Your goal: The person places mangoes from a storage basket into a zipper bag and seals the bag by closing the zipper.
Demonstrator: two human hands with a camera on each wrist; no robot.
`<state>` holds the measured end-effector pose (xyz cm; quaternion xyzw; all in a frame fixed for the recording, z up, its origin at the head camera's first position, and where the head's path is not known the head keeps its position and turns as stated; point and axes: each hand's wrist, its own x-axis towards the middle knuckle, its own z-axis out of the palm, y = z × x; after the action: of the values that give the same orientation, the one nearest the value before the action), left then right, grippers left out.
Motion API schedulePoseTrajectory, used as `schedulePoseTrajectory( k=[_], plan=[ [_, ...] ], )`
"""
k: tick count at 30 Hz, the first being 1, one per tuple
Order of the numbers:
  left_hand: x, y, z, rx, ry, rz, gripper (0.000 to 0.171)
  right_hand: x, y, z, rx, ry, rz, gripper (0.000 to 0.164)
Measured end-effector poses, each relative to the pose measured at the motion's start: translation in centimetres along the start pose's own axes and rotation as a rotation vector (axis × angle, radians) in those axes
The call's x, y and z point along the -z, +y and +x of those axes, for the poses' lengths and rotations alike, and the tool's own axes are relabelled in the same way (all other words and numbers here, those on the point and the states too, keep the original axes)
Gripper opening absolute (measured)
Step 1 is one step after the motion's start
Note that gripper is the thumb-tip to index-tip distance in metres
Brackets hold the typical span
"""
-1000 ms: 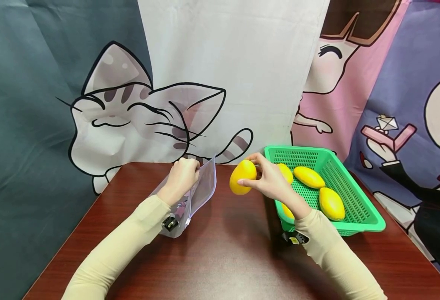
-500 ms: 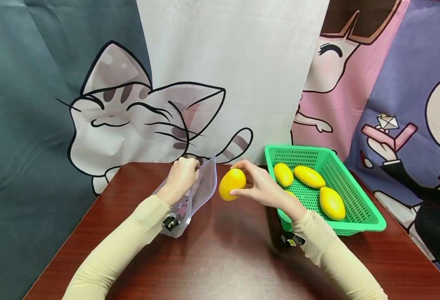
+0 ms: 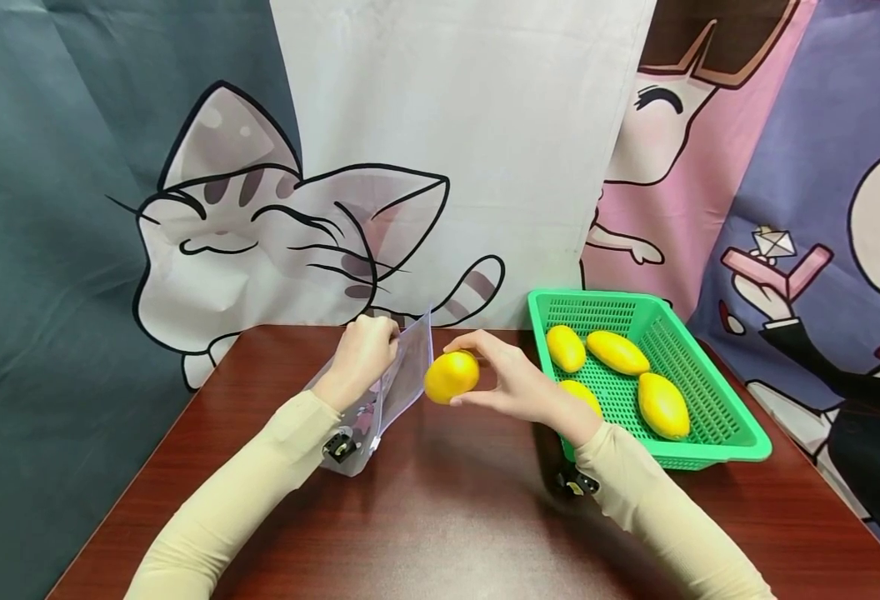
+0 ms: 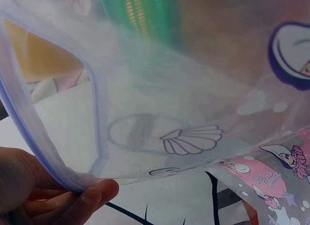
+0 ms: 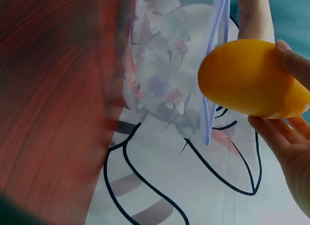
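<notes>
– So, layout, big stuff first?

– Backdrop (image 3: 485, 125) with cartoon print is hung behind a red-brown table (image 3: 477, 517). Green basket (image 3: 710, 457) is set on the table's right side; four yellow mangoes (image 3: 663, 406) are contained in it, one partly covered by the right wrist.

– Bag?

– Clear printed bag (image 3: 402, 379), left of centre on the table. Mouth is turned right, towards the right hand (image 3: 506, 379). Lilac-edged rim is slanted from high at the far end to low at the near end. Bag's long axis can't be told; much of it is hidden by the left arm.

– Arms, grip?

– Left forearm is angled up and right, back of the left hand (image 3: 363, 354) turned up; bag rim is pinched between thumb and fingers, seen from the left wrist. Right forearm is angled up and left. Held mango (image 3: 451, 377) is grasped, thumb on the near side, fingers over the far side, a gap left at the palm.

– Mango's axis?

– Roughly level, run crosswise in the right wrist view, rounded end pointed at the bag mouth. It's held above the table, right at the rim; contact can't be judged.

– Smallest?

– White zip slider (image 3: 376, 444), seated at the rim's low near end.
</notes>
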<state>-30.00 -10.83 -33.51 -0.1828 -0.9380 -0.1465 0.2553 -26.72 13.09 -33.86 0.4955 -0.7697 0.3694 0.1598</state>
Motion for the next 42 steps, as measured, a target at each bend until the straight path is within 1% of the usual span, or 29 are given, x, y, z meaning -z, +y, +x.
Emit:
schedulePoseTrajectory(
  k=[4, 8, 13, 21, 28, 32, 38, 42],
  plan=[
    [0.0, 0.1, -0.1, 0.008, -0.02, -0.011, 0.014, -0.3, 0.0, 0.1, 0.049, 0.019, -0.011, 0.065],
    [0.0, 0.1, -0.1, 0.015, -0.043, -0.026, 0.014, -0.8, 0.2, 0.4, 0.117, 0.03, -0.055, 0.065],
    [-0.1, 0.1, -0.2, 0.01, -0.039, -0.033, 0.014, -1.5, 0.4, 0.7, 0.187, 0.035, -0.092, 0.064],
    [-0.2, 0.1, -0.2, 0.022, -0.049, -0.055, 0.014, -2.4, 0.7, 1.1, 0.229, 0.017, -0.163, 0.062],
    [-0.3, 0.0, 0.0, 0.014, -0.035, -0.047, 0.013, -2.5, 0.4, 2.0, 0.276, 0.0, -0.179, 0.062],
    [-0.3, -0.1, 0.1, 0.009, -0.039, -0.044, 0.013, -2.6, 0.3, 2.3, 0.294, -0.014, -0.192, 0.06],
    [-0.2, -0.2, 0.2, 0.008, -0.042, -0.056, 0.013, -2.5, 0.4, 2.7, 0.307, -0.012, -0.197, 0.055],
    [-0.1, -0.1, 0.3, 0.006, -0.051, -0.069, 0.013, -2.6, 0.5, 2.9, 0.291, -0.045, -0.205, 0.053]
  ],
)
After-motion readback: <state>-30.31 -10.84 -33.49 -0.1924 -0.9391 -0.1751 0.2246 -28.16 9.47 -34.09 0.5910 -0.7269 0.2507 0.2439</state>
